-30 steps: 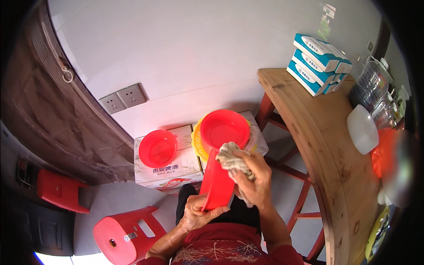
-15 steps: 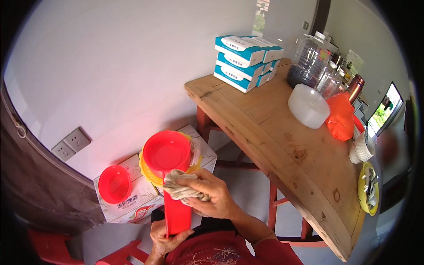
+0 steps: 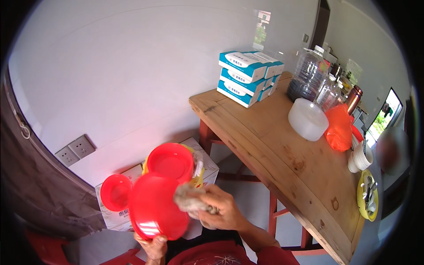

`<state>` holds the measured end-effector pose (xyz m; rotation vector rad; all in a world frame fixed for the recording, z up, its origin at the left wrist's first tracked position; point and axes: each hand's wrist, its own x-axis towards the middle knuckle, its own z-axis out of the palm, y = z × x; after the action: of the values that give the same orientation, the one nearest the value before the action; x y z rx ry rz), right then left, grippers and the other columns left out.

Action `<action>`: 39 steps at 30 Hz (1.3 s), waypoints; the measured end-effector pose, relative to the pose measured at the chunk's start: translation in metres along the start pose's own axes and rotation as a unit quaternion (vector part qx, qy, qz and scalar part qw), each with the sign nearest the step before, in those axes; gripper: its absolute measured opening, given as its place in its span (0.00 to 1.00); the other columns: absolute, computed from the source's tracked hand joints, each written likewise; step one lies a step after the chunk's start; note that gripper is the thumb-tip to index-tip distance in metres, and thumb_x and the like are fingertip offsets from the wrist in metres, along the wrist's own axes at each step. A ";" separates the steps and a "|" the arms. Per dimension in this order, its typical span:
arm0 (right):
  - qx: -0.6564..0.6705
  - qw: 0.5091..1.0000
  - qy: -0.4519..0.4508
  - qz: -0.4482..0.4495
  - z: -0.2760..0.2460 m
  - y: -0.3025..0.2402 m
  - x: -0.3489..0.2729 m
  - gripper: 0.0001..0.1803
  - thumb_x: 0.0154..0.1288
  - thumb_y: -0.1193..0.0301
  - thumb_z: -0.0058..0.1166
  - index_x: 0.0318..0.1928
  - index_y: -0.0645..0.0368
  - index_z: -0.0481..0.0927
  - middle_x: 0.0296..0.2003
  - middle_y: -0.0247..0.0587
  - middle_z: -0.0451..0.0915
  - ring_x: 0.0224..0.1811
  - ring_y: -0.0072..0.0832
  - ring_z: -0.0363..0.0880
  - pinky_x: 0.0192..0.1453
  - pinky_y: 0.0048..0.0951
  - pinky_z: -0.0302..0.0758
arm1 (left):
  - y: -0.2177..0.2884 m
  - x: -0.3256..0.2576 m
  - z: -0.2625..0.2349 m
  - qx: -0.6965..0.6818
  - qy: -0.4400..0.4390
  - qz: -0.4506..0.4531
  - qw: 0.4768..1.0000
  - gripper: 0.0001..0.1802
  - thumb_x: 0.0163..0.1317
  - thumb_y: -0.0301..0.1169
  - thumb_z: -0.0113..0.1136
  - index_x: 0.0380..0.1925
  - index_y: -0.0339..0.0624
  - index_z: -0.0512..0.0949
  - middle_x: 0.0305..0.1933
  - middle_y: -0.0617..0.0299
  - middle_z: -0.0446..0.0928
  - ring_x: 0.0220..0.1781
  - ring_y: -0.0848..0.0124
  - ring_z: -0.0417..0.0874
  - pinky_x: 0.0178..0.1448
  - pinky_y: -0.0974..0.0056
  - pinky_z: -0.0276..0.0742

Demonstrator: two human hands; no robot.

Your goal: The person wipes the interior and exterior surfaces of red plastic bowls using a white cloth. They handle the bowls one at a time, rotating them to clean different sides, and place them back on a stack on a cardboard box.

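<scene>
My left hand (image 3: 153, 247) grips the lower rim of a red plastic basin (image 3: 159, 207), tilted up in front of me. In my right hand (image 3: 225, 210) is a crumpled greyish cloth (image 3: 191, 199), blurred by motion, close against the basin's right edge; I cannot tell whether they touch. Just beyond the held basin sits a second red basin (image 3: 170, 161), resting on a yellow plastic piece (image 3: 199, 180) that is mostly hidden. A smaller red bowl (image 3: 116, 193) stands to the left on a printed cardboard box (image 3: 115, 219).
At right stands a wooden table (image 3: 274, 150) bearing stacked tissue boxes (image 3: 240, 79), a large plastic bottle (image 3: 307, 73), a whitish tub (image 3: 308, 119), an orange bag (image 3: 339, 132), paper cups (image 3: 360, 158) and a yellow dish of utensils (image 3: 367, 194). Red stools (image 3: 119, 258) are at lower left.
My left hand has turned the held basin from nearly edge-on to a broad round side and shifted it left. My right hand has moved slightly right and down with the cloth.
</scene>
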<state>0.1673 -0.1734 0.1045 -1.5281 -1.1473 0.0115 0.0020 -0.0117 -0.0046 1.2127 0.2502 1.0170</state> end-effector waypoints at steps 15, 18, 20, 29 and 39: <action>-0.711 0.646 0.270 0.069 -0.103 0.016 0.007 0.20 0.58 0.75 0.55 0.53 0.56 0.76 0.56 0.51 0.69 0.55 0.43 0.71 0.55 0.43 0.70 | 0.042 0.042 0.030 0.007 0.020 -0.025 0.999 0.17 0.45 0.29 0.76 0.34 0.34 0.80 0.32 0.66 0.80 0.33 0.78 0.77 0.42 0.68 0.75; -0.444 0.875 0.192 -0.023 -0.042 0.054 0.015 0.20 0.55 0.78 0.59 0.51 0.57 0.77 0.54 0.48 0.71 0.54 0.41 0.72 0.52 0.42 0.72 | 0.035 0.042 0.026 0.017 0.010 -0.071 0.997 0.14 0.46 0.27 0.75 0.33 0.35 0.81 0.32 0.66 0.81 0.33 0.79 0.77 0.41 0.69 0.75; -0.345 0.933 0.092 0.052 -0.015 0.097 0.024 0.21 0.52 0.80 0.59 0.49 0.58 0.76 0.49 0.46 0.72 0.50 0.43 0.73 0.50 0.41 0.73 | 0.033 0.042 0.025 0.044 0.011 -0.075 0.996 0.13 0.47 0.26 0.74 0.32 0.35 0.81 0.31 0.67 0.81 0.33 0.79 0.77 0.41 0.69 0.75; -0.447 0.884 -0.003 0.136 0.017 0.217 0.055 0.22 0.45 0.76 0.63 0.44 0.53 0.75 0.46 0.46 0.66 0.49 0.46 0.68 0.49 0.43 0.73 | 0.030 0.048 0.035 0.083 0.022 -0.112 0.990 0.15 0.49 0.28 0.73 0.35 0.33 0.81 0.33 0.65 0.81 0.34 0.79 0.77 0.43 0.69 0.75; -0.348 0.927 0.141 0.003 0.006 0.221 0.048 0.13 0.47 0.81 0.56 0.35 0.58 0.71 0.37 0.44 0.70 0.43 0.47 0.69 0.48 0.45 0.68 | 0.020 0.050 0.042 0.121 0.018 -0.125 0.985 0.15 0.52 0.28 0.72 0.38 0.33 0.81 0.34 0.65 0.82 0.35 0.80 0.77 0.44 0.69 0.75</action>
<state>0.3290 -0.1049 -0.0384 -2.0674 -0.9526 -0.6562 0.0475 -0.0015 0.0461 1.3439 0.5539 0.8044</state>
